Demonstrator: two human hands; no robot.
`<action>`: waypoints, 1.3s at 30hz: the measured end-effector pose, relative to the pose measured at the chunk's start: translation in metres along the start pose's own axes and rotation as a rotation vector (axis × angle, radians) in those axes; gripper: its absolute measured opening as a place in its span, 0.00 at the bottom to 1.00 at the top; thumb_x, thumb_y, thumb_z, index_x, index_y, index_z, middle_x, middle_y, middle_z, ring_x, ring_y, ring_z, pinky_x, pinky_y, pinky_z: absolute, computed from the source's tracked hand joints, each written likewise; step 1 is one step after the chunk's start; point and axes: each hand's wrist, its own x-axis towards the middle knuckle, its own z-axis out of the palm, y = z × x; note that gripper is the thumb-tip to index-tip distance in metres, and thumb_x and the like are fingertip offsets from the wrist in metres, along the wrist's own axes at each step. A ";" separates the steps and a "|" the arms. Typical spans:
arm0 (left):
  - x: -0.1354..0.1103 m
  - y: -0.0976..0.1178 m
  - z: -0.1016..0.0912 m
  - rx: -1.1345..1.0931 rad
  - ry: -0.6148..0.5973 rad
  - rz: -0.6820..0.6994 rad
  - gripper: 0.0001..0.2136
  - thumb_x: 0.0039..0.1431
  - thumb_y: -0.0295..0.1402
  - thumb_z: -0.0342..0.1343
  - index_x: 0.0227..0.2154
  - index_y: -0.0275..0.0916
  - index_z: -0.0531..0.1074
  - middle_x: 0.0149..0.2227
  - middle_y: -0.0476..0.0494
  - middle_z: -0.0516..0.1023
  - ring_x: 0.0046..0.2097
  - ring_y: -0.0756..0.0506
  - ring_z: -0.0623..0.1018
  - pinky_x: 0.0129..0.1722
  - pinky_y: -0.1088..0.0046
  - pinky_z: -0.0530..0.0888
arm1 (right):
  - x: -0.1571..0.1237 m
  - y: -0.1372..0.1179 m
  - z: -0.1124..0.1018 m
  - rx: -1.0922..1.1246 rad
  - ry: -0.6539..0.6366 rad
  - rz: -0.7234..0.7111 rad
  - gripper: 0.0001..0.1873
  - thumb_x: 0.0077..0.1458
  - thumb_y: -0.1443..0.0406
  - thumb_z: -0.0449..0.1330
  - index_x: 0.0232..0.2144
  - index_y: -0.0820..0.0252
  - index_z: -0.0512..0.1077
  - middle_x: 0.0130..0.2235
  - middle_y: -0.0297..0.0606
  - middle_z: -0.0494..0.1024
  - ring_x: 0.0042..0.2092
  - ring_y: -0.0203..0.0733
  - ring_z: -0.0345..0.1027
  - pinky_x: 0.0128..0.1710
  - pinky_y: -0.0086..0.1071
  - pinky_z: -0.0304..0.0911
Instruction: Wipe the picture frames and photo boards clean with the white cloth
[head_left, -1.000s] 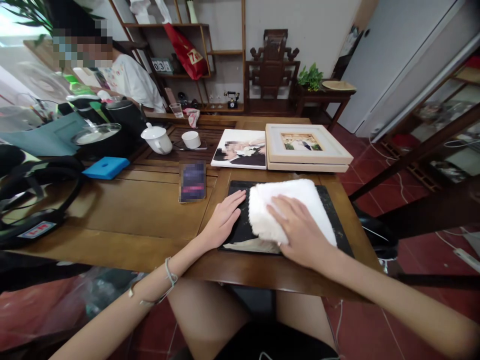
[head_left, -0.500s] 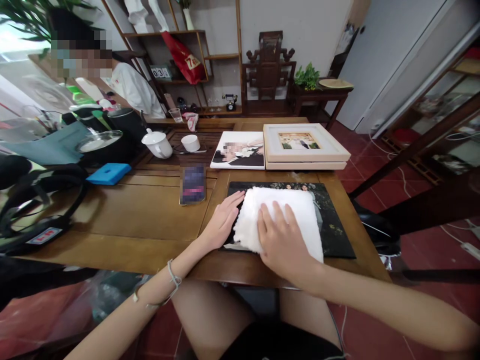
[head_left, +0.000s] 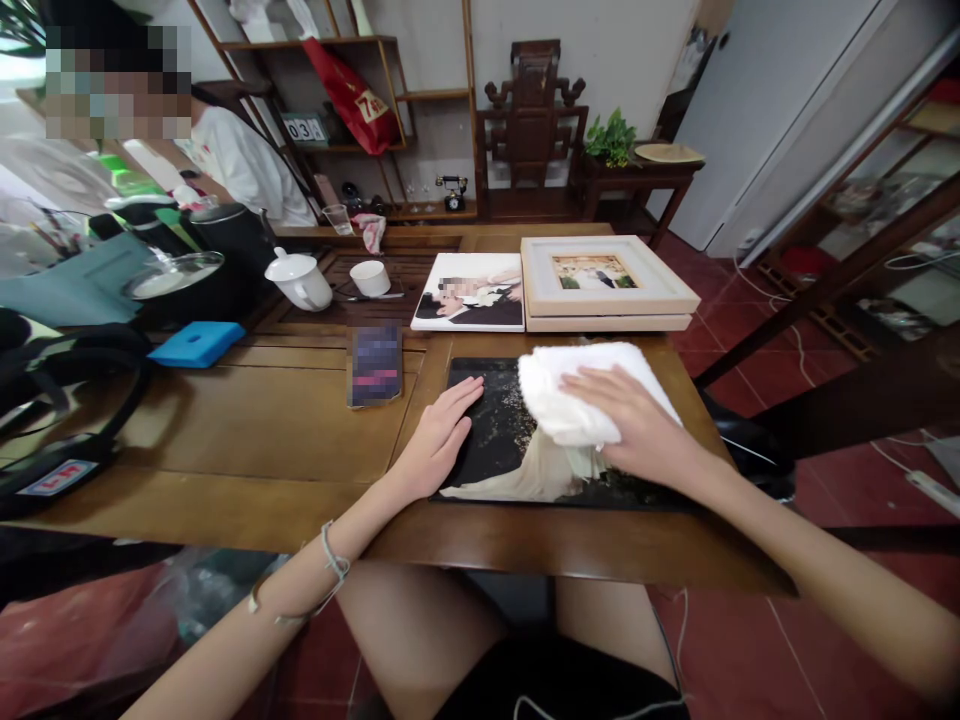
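A dark photo panel (head_left: 491, 425) lies flat near the table's front edge. It shows a long pale gown, and its right part is largely covered. On it rests a white fluffy towel (head_left: 551, 385), bunched at its near left side. My right hand (head_left: 641, 420) holds this towel against the panel, its fingers laid across the top and pointing left. At the panel's left edge, my left hand (head_left: 435, 440) lies flat with outstretched fingers, holding nothing.
Behind the panel are a white-edged photo print (head_left: 469, 292) and stacked pale picture frames (head_left: 540, 312). A phone-like item (head_left: 375, 365), blue block (head_left: 196, 344), lidded white cup (head_left: 298, 280) and headphones (head_left: 112, 440) are leftward. A person in white (head_left: 244, 165) sits beyond.
My right hand has moved the towel right and slightly away from me, uncovering the panel's left part and the gown. My left hand stays at the panel's left edge. The view has shifted slightly.
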 end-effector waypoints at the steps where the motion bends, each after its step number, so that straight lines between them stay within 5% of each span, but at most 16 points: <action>1: 0.000 0.000 0.000 0.010 -0.004 0.004 0.21 0.69 0.35 0.39 0.62 0.42 0.59 0.66 0.41 0.58 0.68 0.42 0.56 0.67 0.53 0.52 | 0.003 0.011 0.000 -0.009 0.032 0.042 0.41 0.37 0.72 0.53 0.59 0.63 0.65 0.62 0.46 0.66 0.64 0.57 0.53 0.63 0.62 0.39; 4: 0.000 0.001 0.000 0.041 -0.012 0.025 0.21 0.68 0.34 0.41 0.63 0.42 0.58 0.66 0.40 0.58 0.68 0.42 0.56 0.67 0.52 0.52 | 0.001 0.013 0.002 -0.048 0.061 0.106 0.40 0.38 0.72 0.53 0.59 0.65 0.65 0.62 0.48 0.66 0.65 0.61 0.50 0.63 0.66 0.34; 12: -0.001 -0.002 0.000 0.064 -0.028 0.032 0.21 0.69 0.32 0.38 0.64 0.45 0.56 0.67 0.42 0.56 0.68 0.42 0.54 0.67 0.51 0.52 | -0.038 -0.086 0.006 0.078 -0.286 -0.279 0.45 0.40 0.69 0.59 0.63 0.67 0.57 0.67 0.44 0.56 0.69 0.56 0.35 0.66 0.57 0.25; 15: -0.001 -0.002 0.000 0.067 -0.037 0.046 0.22 0.70 0.33 0.38 0.64 0.46 0.55 0.68 0.42 0.56 0.69 0.42 0.53 0.67 0.52 0.51 | -0.029 -0.064 0.001 0.107 -0.260 -0.238 0.43 0.41 0.71 0.57 0.63 0.61 0.59 0.66 0.40 0.59 0.69 0.51 0.40 0.67 0.55 0.32; 22: -0.001 -0.002 -0.001 0.067 -0.027 0.061 0.22 0.70 0.33 0.38 0.65 0.46 0.55 0.67 0.42 0.56 0.69 0.42 0.54 0.67 0.52 0.52 | -0.014 0.042 -0.014 0.001 0.056 0.141 0.41 0.42 0.73 0.51 0.62 0.59 0.60 0.63 0.44 0.64 0.66 0.53 0.49 0.64 0.59 0.42; 25: -0.001 -0.003 0.000 0.067 -0.029 0.053 0.22 0.69 0.33 0.38 0.65 0.46 0.55 0.67 0.42 0.56 0.69 0.41 0.54 0.67 0.51 0.52 | -0.033 0.030 -0.014 -0.073 0.052 0.150 0.41 0.42 0.74 0.51 0.62 0.60 0.59 0.63 0.45 0.63 0.67 0.56 0.46 0.63 0.62 0.41; 30: -0.001 -0.001 0.000 0.068 -0.036 0.040 0.22 0.69 0.32 0.38 0.65 0.46 0.55 0.68 0.42 0.56 0.69 0.41 0.54 0.67 0.51 0.51 | -0.069 -0.054 -0.002 -0.042 -0.119 -0.177 0.45 0.40 0.72 0.56 0.64 0.65 0.56 0.66 0.46 0.57 0.69 0.57 0.32 0.65 0.63 0.30; 33: 0.000 0.000 -0.001 0.072 -0.046 0.032 0.22 0.69 0.32 0.38 0.65 0.46 0.55 0.68 0.42 0.55 0.69 0.41 0.53 0.67 0.50 0.50 | -0.067 -0.080 0.003 0.009 -0.238 -0.288 0.45 0.40 0.71 0.59 0.64 0.66 0.56 0.67 0.46 0.56 0.69 0.58 0.30 0.65 0.62 0.26; 36: 0.000 0.000 -0.002 0.068 -0.050 0.026 0.23 0.69 0.32 0.38 0.65 0.47 0.55 0.68 0.43 0.55 0.69 0.41 0.53 0.67 0.50 0.51 | -0.042 -0.061 0.003 0.063 -0.237 -0.272 0.44 0.41 0.71 0.58 0.64 0.63 0.57 0.66 0.45 0.58 0.69 0.53 0.36 0.66 0.59 0.30; 39: -0.001 0.001 -0.002 0.065 -0.041 0.026 0.23 0.68 0.32 0.39 0.65 0.47 0.55 0.67 0.43 0.56 0.69 0.41 0.54 0.67 0.51 0.51 | -0.014 -0.014 -0.002 0.037 -0.118 -0.111 0.44 0.40 0.75 0.54 0.63 0.60 0.58 0.64 0.43 0.61 0.68 0.50 0.42 0.65 0.58 0.36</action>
